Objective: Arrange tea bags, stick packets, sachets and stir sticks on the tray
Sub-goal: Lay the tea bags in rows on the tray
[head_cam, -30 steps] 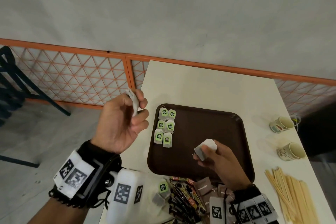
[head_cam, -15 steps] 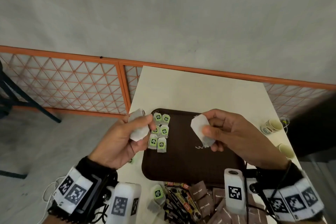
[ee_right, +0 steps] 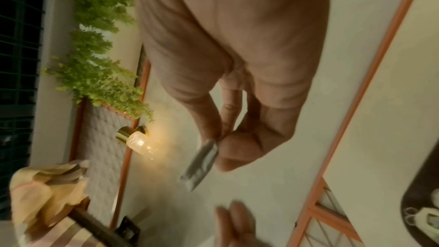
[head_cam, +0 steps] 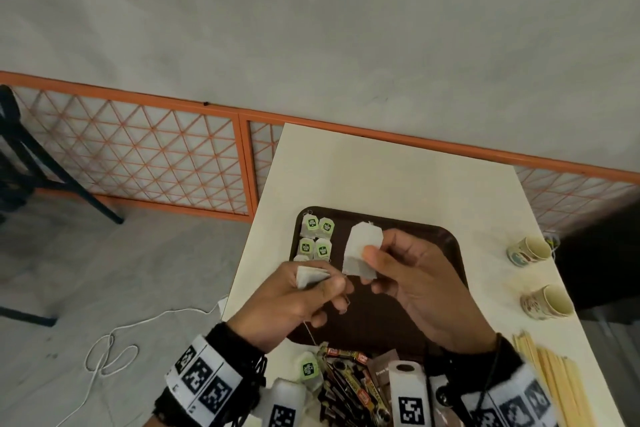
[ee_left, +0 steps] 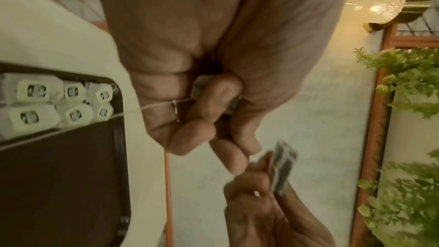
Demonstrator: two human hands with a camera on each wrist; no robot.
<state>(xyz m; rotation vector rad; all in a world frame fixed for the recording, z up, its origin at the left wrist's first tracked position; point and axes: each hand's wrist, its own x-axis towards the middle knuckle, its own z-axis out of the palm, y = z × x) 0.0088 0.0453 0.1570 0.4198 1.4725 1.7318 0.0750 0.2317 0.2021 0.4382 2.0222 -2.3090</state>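
Above a dark brown tray my right hand pinches a white tea bag upright between thumb and fingers; the same tea bag shows edge-on in the right wrist view. My left hand holds a second tea bag in its curled fingers, with a string trailing down from it. Several tea bags with green tags lie in two columns at the tray's far left corner. In the left wrist view my fingers curl round the bag and its string.
A pile of stick packets and brown sachets lies at the table's near edge, with one green-tagged tea bag. Wooden stir sticks lie near right. Two paper cups stand on the right. The white table has bare surface beyond the tray.
Both hands have come together over the tray's left half. The left hand moved right and curled tighter round its tea bag; the right hand moved left, still holding its bag up.
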